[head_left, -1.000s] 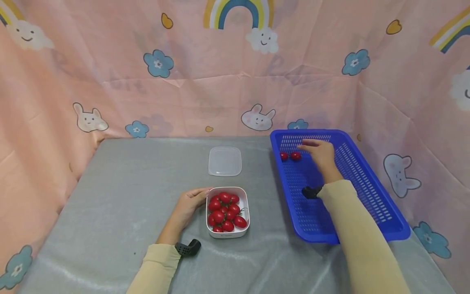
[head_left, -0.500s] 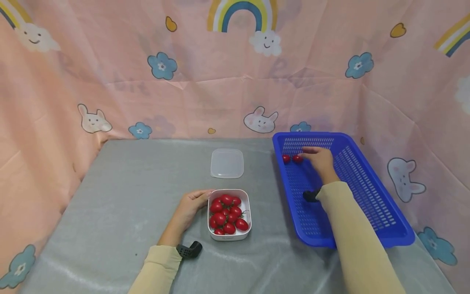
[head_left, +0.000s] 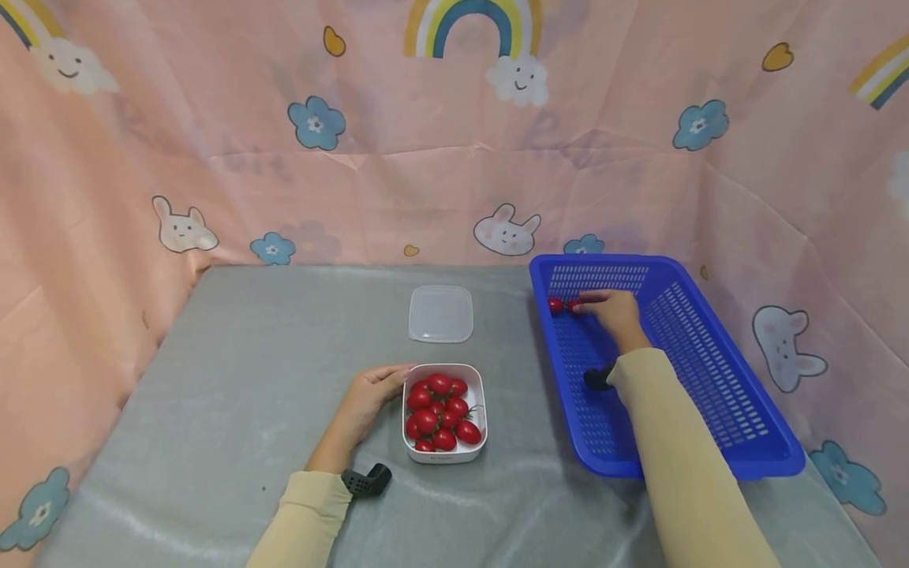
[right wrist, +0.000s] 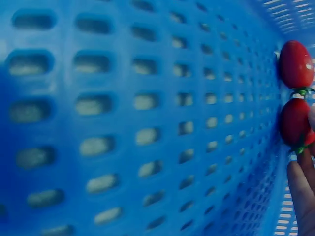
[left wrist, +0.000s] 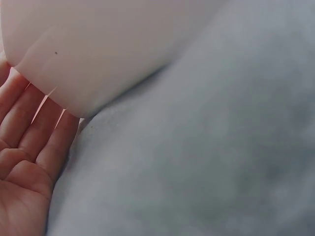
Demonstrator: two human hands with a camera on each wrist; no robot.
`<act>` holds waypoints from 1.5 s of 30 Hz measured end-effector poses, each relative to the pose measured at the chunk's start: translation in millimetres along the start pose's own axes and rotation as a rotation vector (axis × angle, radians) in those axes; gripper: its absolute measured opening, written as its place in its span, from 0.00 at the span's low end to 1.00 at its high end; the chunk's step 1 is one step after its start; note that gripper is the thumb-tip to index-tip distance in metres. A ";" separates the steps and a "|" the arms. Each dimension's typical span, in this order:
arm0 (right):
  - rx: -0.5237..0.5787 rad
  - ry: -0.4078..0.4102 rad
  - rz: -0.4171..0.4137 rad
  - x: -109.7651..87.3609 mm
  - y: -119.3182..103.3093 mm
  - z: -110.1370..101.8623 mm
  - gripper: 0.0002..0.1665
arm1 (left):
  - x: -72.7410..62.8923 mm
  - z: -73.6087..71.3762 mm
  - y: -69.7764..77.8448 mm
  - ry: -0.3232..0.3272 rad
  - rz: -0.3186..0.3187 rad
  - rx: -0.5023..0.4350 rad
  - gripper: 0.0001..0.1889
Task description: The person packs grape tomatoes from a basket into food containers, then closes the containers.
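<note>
In the head view my left hand (head_left: 364, 406) rests against the left side of a white square container (head_left: 446, 457). Its fingers (left wrist: 37, 115) lie nearly straight along the wall in the left wrist view. Several red cherry tomatoes (head_left: 426, 420) with green stems fill much of the container. Reaching into a blue plastic basket (head_left: 585, 430), my right hand (head_left: 616, 317) pinches one cherry tomato (right wrist: 294, 123) between thumb and fingers, low near the basket's far left corner. Another cherry tomato (right wrist: 295, 64) lies right beside it, to the left in the head view.
A clear flat lid (head_left: 440, 314) lies behind the container. Grey cloth (head_left: 248, 379) covers the table, and a pink patterned curtain (head_left: 398, 181) hangs along the back and sides. The basket's raised rim surrounds my right hand.
My right hand has come down and slightly left onto the right-hand tomato in the basket, its fingers now around it. The left hand stays at the container; the whole view shifts slightly.
</note>
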State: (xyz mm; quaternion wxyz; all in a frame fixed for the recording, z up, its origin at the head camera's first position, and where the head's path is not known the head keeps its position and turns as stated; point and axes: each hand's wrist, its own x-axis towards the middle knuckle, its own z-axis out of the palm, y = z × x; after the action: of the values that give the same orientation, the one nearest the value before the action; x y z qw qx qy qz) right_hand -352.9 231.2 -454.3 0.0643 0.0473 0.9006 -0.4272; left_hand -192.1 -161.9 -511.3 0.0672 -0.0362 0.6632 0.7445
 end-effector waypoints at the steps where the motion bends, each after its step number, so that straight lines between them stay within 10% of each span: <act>1: -0.010 -0.010 0.004 -0.3 0.5 0.2 0.28 | 0.0 0.1 0.4 -0.003 0.004 0.001 0.19; 8: -0.009 -0.022 0.042 -2.2 3.5 2.3 0.29 | 1.5 1.7 -0.4 -0.017 -0.004 -0.003 0.19; 18: 0.263 0.032 0.060 -7.1 -32.8 -12.2 0.36 | 1.0 0.2 -3.4 -0.037 0.025 -0.010 0.16; 32: 0.315 0.012 -0.178 -59.2 -120.5 -0.4 0.32 | 0.1 -0.9 -1.4 -0.026 -0.009 0.022 0.20; 45: 0.304 -0.123 -0.320 -101.7 -143.0 41.2 0.23 | 0.8 -0.7 -2.0 -0.027 0.000 0.018 0.20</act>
State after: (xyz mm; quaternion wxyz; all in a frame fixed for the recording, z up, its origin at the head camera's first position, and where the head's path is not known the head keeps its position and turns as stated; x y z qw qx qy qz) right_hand -269.4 106.0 -355.1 0.0428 -0.1132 0.8163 -0.5649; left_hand -192.7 -162.3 -513.5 0.0766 -0.0258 0.6691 0.7388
